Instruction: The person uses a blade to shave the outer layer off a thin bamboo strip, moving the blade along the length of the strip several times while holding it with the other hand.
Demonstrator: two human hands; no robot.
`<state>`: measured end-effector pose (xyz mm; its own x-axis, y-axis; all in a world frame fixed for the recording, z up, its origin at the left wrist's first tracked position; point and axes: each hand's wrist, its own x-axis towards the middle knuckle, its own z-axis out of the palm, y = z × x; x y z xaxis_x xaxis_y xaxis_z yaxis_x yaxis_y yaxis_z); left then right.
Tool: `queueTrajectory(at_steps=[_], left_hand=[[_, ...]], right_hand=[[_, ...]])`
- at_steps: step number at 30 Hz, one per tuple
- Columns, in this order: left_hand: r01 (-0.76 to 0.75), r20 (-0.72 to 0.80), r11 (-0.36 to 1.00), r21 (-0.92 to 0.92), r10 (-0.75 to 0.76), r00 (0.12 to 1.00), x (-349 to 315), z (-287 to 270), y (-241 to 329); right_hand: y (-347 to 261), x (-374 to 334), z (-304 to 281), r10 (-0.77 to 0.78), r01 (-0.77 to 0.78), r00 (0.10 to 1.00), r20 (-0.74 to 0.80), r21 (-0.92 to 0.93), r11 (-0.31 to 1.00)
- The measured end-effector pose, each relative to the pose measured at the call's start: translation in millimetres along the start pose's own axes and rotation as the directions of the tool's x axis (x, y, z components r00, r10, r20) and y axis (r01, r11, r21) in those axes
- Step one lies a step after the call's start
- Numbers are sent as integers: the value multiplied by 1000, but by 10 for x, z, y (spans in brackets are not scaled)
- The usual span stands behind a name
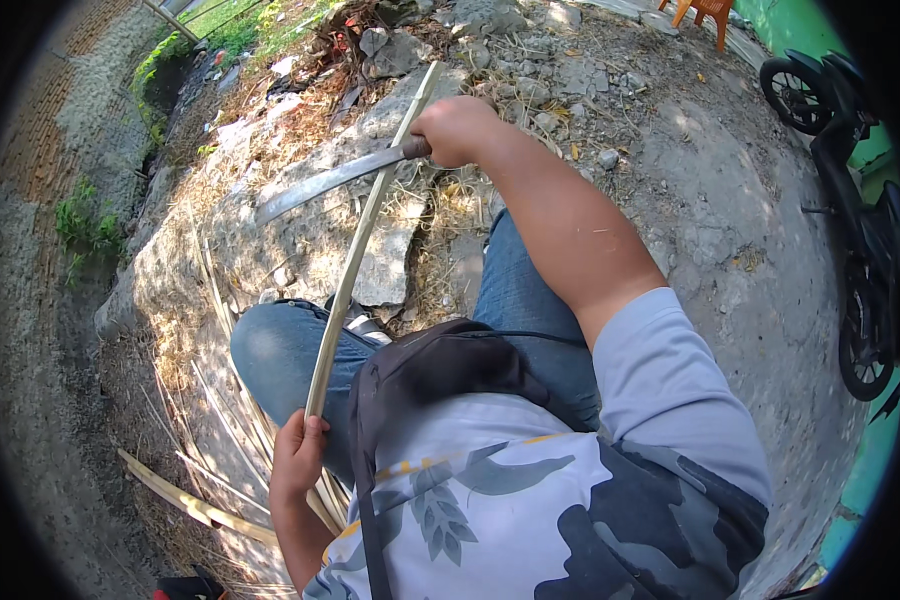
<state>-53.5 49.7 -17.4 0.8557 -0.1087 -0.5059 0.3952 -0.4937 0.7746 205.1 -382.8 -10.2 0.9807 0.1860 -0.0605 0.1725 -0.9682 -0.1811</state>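
My left hand is closed around the lower end of a long, pale bamboo strip. From there the strip slants up and away past my left knee, its far end beyond my right hand. My right hand grips the dark handle of a machete, its slightly curved blade pointing left. Near the handle, the machete crosses the strip; I cannot tell whether the edge touches it.
Several more bamboo strips lie on the ground at my left. Stones and dry shavings cover the ground ahead. A motorcycle stands at the right by a green wall, and an orange plastic chair is at the far right.
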Motion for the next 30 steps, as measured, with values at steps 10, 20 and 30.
queueTrajectory(at_steps=[10, 20, 30], left_hand=[[-45, -46, 999, -14, 44, 998, -7, 19, -147], [19, 47, 957, -290, -5, 999, 17, -16, -131], [0, 8, 956, -293, 3, 1000, -16, 15, -125]], right_hand=[[903, -29, 47, 655, -616, 752, -69, 277, 737], [1316, 181, 395, 817, -534, 576, 5, 759, 373], [797, 22, 10, 436, -248, 873, -221, 568, 785]])
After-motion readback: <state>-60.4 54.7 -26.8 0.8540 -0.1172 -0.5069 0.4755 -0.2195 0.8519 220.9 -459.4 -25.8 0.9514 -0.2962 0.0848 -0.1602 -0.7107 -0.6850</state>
